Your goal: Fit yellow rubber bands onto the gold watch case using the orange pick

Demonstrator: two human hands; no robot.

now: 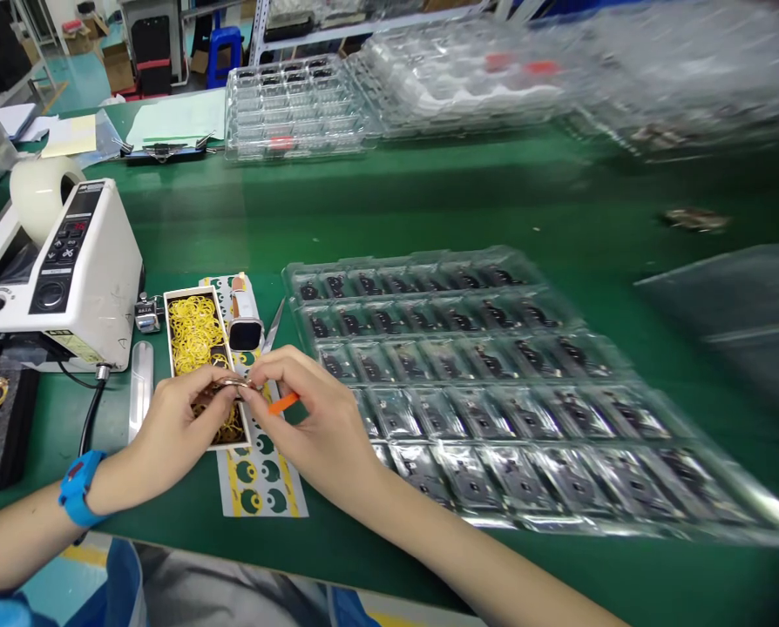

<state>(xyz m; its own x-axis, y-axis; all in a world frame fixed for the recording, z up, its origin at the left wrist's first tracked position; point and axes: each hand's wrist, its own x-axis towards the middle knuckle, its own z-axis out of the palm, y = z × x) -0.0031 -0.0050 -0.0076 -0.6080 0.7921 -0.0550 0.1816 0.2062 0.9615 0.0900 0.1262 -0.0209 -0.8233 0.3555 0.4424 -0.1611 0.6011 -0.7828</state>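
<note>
Over the box of yellow rings, my left hand [186,411] pinches a thin, shiny, coppery part [231,382] between thumb and fingers. My right hand [314,418] meets it from the other side, its thumb and fingertips closed at the part's edge. A slim orange piece [283,402] sticks out between the right thumb and fingers; the rest of it is hidden. Beneath both hands lies the narrow white box [168,326], full of yellow rings [197,329]. A sheet of yellow and white die-cut stickers [252,475] runs under the box. Beyond the right hand a pointed metal blade [274,324] shows.
A white tape dispenser [111,279] stands left, beside a black foam tray [10,427] with round gold parts. On the right spreads a clear blister tray [494,383] of dark parts. Stacked clear trays [298,113] and a clipboard [173,131] line the back.
</note>
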